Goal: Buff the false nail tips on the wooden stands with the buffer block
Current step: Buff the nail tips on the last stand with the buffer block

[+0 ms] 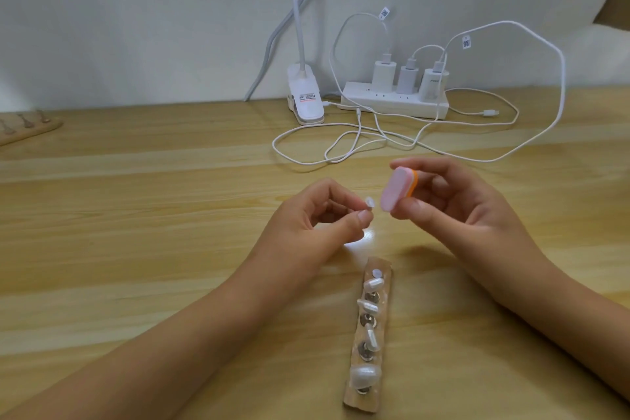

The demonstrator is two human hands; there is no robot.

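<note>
Left hand [320, 215] pinches 1 false nail tip [369, 202] above the table [136, 249]; right hand [453, 204] grips the pink buffer block [395, 194] just beside it. Best: light strokes, firm pinch. Wooden stand [370, 341] holds other tips below.

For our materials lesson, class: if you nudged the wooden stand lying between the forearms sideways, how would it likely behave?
The wooden stand lies flat, long and thin on the smooth table, so it would probably slide or pivot rather than tip. It looks light. The nail tips perch on small pegs and might wobble or pop off.
</note>
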